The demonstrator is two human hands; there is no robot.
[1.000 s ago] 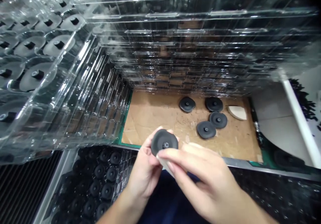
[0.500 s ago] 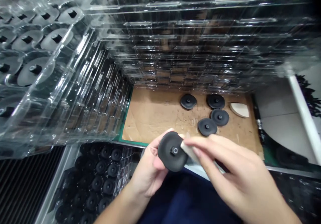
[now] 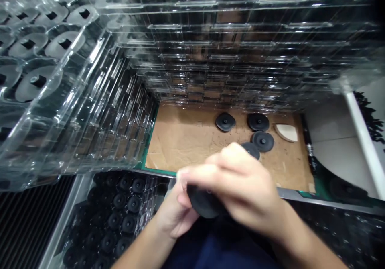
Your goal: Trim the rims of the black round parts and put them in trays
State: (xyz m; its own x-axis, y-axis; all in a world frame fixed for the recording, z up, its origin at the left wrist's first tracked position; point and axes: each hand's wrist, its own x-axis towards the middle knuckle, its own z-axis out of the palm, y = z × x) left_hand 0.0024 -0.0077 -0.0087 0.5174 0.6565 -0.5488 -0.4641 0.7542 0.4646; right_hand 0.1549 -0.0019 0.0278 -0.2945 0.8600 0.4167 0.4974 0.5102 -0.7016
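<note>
My left hand (image 3: 177, 210) is closed on the edge of a black rounded disc (image 3: 204, 204) with a small hub at its middle, held up in front of my body. Across the top of this disc lies my right hand (image 3: 240, 180), its fingers curled and smeared by motion. They cover most of the disc's upper face. The pale pad pinched in my right hand half a second ago is hidden behind those fingers now. Beyond my hands, several similar black discs (image 3: 225, 122) rest on a cardboard sheet (image 3: 177, 140), near a whitish wedge-shaped piece (image 3: 286, 132).
Tall stacks of clear plastic trays (image 3: 210, 56) rise behind the cardboard and at left, where the top tray holds grey discs (image 3: 64, 44). Lower left, a tray of black parts (image 3: 120, 212) sits below the table edge. A white post (image 3: 365, 136) stands at right.
My right hand has swept left and over the disc, covering its hub and upper face. The disc sits slightly lower in my left hand. The discs on the cardboard have not moved.
</note>
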